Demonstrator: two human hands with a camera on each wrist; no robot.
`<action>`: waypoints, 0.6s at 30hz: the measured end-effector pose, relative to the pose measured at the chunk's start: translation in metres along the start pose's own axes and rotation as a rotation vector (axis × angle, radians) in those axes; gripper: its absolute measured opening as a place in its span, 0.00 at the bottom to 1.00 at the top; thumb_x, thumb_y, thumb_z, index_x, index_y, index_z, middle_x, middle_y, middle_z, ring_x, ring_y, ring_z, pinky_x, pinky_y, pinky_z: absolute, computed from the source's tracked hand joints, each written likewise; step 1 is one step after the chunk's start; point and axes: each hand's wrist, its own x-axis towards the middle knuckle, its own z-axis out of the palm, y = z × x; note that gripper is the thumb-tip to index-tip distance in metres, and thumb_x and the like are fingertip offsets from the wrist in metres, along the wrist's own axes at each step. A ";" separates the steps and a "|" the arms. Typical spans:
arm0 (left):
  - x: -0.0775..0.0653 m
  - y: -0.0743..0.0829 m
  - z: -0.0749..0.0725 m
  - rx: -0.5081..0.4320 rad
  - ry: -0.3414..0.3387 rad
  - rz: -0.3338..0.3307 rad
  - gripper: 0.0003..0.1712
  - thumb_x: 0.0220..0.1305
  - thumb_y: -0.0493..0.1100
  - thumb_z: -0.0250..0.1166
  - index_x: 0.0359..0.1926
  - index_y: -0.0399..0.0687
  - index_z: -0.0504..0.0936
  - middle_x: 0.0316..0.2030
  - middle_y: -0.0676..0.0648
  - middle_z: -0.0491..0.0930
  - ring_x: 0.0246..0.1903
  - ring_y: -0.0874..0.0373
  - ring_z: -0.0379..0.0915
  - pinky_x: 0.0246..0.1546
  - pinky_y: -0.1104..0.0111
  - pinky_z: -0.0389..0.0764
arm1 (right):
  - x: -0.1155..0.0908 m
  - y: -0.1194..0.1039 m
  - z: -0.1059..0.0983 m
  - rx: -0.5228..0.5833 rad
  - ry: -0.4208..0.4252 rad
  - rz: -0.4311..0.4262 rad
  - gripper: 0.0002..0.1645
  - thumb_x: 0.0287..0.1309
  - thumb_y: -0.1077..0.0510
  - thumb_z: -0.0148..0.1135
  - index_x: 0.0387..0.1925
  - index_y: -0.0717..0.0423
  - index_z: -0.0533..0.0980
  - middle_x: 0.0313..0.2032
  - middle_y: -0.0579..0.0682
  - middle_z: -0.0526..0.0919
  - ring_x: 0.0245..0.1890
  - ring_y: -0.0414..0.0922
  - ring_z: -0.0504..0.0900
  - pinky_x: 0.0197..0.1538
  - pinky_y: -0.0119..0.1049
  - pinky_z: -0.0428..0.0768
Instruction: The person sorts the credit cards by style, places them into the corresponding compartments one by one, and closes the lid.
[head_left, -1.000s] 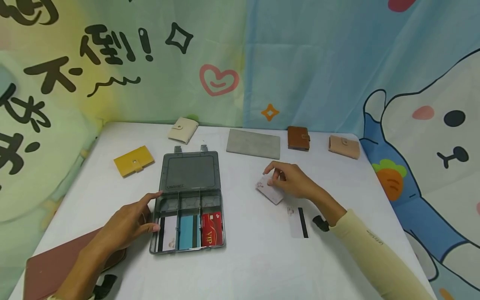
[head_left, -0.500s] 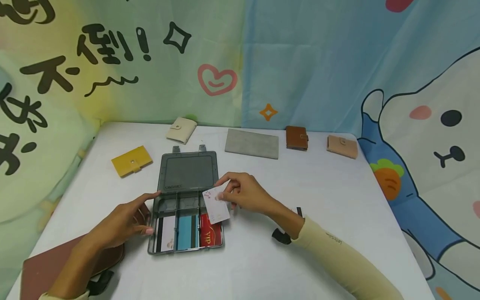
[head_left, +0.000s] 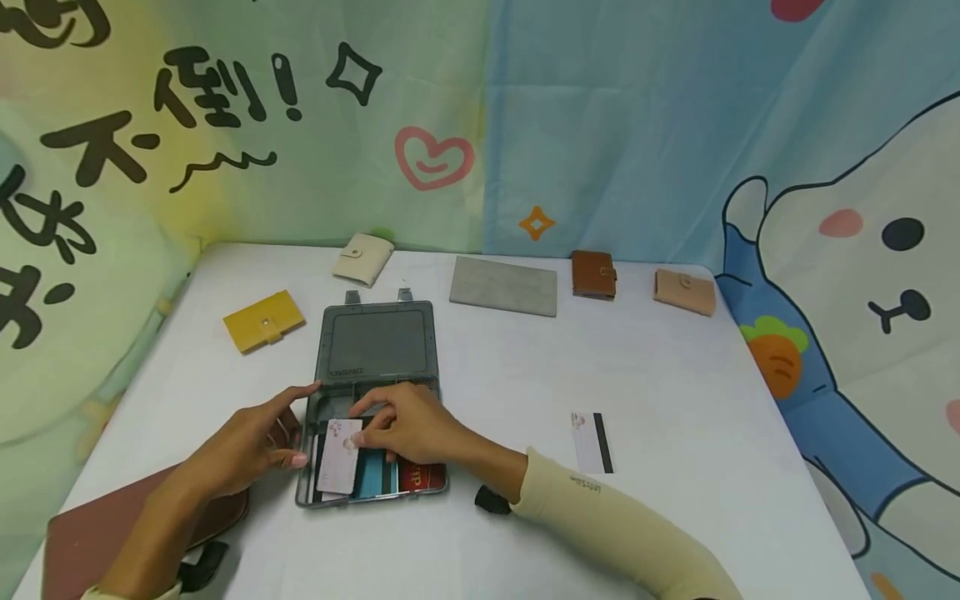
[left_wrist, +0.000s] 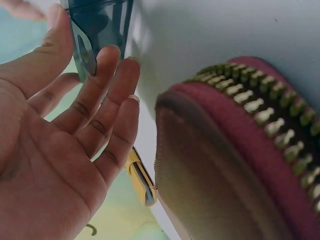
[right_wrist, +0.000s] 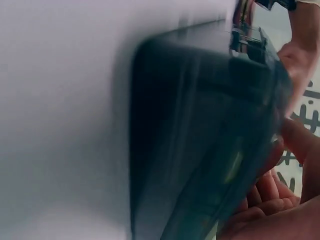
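Observation:
In the head view a grey card box lies with its lid folded back. My right hand pinches a white card with a small print over the box's left compartment. Beneath it a striped card is mostly covered; a blue card and a red VIP card lie in the other compartments, partly behind the hand. At the box's left edge, my left hand rests its index fingertip and thumb. The left wrist view shows that palm, its fingers loosely extended. Blur softens the box in the right wrist view.
Right of the box lies another card with a black stripe. A brown zippered pouch sits under the left forearm. Farther back are yellow, cream, brown and tan wallets and a flat grey one.
My right hand has lifted the white card from the table at right and carried it left over the box to the left compartment. The left hand has stayed at the box edge.

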 end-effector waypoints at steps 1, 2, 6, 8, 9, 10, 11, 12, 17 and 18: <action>0.000 0.000 0.000 0.000 0.001 -0.002 0.53 0.53 0.41 0.76 0.76 0.54 0.57 0.33 0.52 0.79 0.32 0.64 0.74 0.30 0.70 0.75 | 0.000 0.000 0.002 -0.021 -0.013 0.000 0.17 0.62 0.53 0.69 0.52 0.46 0.80 0.28 0.44 0.89 0.18 0.46 0.84 0.27 0.32 0.80; 0.000 0.000 0.000 0.002 0.000 0.001 0.53 0.53 0.41 0.76 0.76 0.54 0.57 0.33 0.52 0.79 0.32 0.65 0.74 0.30 0.71 0.75 | 0.000 0.000 0.002 -0.037 -0.025 -0.004 0.18 0.62 0.52 0.69 0.53 0.47 0.80 0.28 0.43 0.89 0.18 0.45 0.84 0.28 0.32 0.81; 0.000 -0.002 0.001 0.004 0.002 0.009 0.52 0.53 0.41 0.75 0.76 0.54 0.57 0.33 0.52 0.79 0.30 0.67 0.73 0.29 0.71 0.74 | -0.004 0.006 -0.002 -0.015 -0.038 -0.030 0.18 0.61 0.52 0.69 0.53 0.49 0.80 0.29 0.39 0.89 0.18 0.43 0.82 0.26 0.33 0.80; -0.001 -0.002 0.001 0.005 0.004 0.019 0.52 0.54 0.41 0.75 0.76 0.53 0.57 0.33 0.52 0.79 0.29 0.67 0.73 0.29 0.71 0.74 | -0.010 0.012 -0.008 0.011 -0.036 -0.062 0.19 0.61 0.52 0.69 0.52 0.51 0.80 0.30 0.39 0.88 0.15 0.41 0.78 0.24 0.31 0.78; -0.001 -0.002 0.001 0.004 0.006 0.020 0.52 0.53 0.41 0.75 0.75 0.53 0.57 0.33 0.52 0.79 0.29 0.67 0.73 0.29 0.71 0.74 | -0.013 0.015 -0.013 0.027 -0.035 -0.078 0.19 0.61 0.52 0.70 0.52 0.52 0.80 0.30 0.39 0.88 0.15 0.40 0.75 0.23 0.30 0.76; -0.001 -0.002 0.001 0.005 0.007 0.021 0.52 0.53 0.41 0.75 0.75 0.53 0.58 0.33 0.52 0.79 0.29 0.67 0.73 0.29 0.71 0.74 | -0.018 0.018 -0.017 0.039 -0.033 -0.095 0.19 0.60 0.52 0.70 0.52 0.53 0.80 0.30 0.39 0.88 0.14 0.39 0.73 0.23 0.29 0.74; -0.001 -0.002 0.001 0.007 0.008 0.021 0.52 0.53 0.41 0.75 0.75 0.53 0.58 0.33 0.52 0.79 0.29 0.67 0.73 0.29 0.71 0.74 | -0.022 0.021 -0.022 0.047 -0.031 -0.107 0.20 0.60 0.53 0.71 0.52 0.54 0.80 0.31 0.39 0.88 0.15 0.39 0.72 0.23 0.29 0.72; -0.001 -0.002 0.002 0.009 0.009 0.017 0.52 0.53 0.42 0.76 0.75 0.54 0.58 0.33 0.53 0.79 0.29 0.68 0.73 0.29 0.71 0.74 | -0.028 0.024 -0.028 0.048 -0.028 -0.116 0.20 0.60 0.53 0.71 0.52 0.54 0.80 0.31 0.40 0.88 0.16 0.40 0.70 0.23 0.29 0.70; -0.001 -0.002 0.001 0.017 0.008 0.012 0.53 0.52 0.42 0.76 0.76 0.54 0.57 0.33 0.53 0.79 0.29 0.67 0.73 0.30 0.71 0.75 | -0.063 0.041 -0.062 -0.009 0.043 -0.069 0.22 0.56 0.51 0.74 0.51 0.52 0.80 0.31 0.40 0.87 0.23 0.46 0.74 0.27 0.31 0.72; -0.001 -0.002 0.001 0.017 0.008 0.012 0.53 0.53 0.42 0.76 0.76 0.54 0.57 0.33 0.53 0.79 0.29 0.67 0.73 0.30 0.71 0.75 | -0.071 0.046 -0.069 -0.030 0.063 -0.051 0.22 0.55 0.50 0.74 0.51 0.51 0.81 0.31 0.40 0.87 0.24 0.46 0.74 0.28 0.31 0.72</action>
